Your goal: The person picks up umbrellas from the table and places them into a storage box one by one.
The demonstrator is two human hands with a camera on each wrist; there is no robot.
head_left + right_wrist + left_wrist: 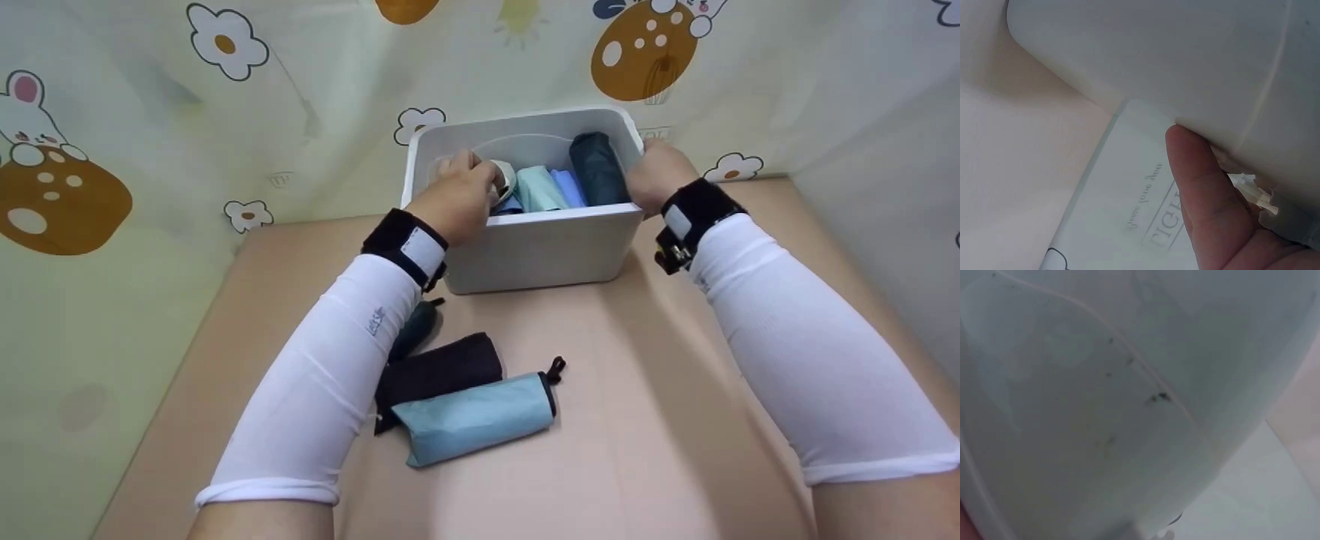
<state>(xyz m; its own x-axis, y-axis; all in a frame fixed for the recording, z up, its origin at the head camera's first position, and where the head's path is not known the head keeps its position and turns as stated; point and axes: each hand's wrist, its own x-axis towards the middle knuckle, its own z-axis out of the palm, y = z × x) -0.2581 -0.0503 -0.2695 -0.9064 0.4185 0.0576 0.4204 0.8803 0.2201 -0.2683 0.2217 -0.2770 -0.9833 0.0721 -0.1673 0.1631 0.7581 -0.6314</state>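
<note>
A white plastic bin [540, 251] stands at the back of the table, with folded umbrella-like bundles in it. My left hand [454, 199] reaches over its front left rim, fingers curled at a pale rolled bundle [505, 182]; the fingertips are hidden inside. Beside that roll lie a mint bundle [540, 189], a blue one [568, 187] and a dark green one [598, 169]. My right hand [660, 176] grips the bin's right end. In the right wrist view, its thumb [1190, 163] lies against the outer wall. The left wrist view shows the bin's pale wall [1129, 410] close up.
In front of the bin, a light blue folded umbrella [480, 420] with a black strap lies against a black bundle [442, 367]. A dark green bundle [415, 330] is partly behind my left sleeve. A patterned curtain [322, 112] hangs behind the table [637, 450].
</note>
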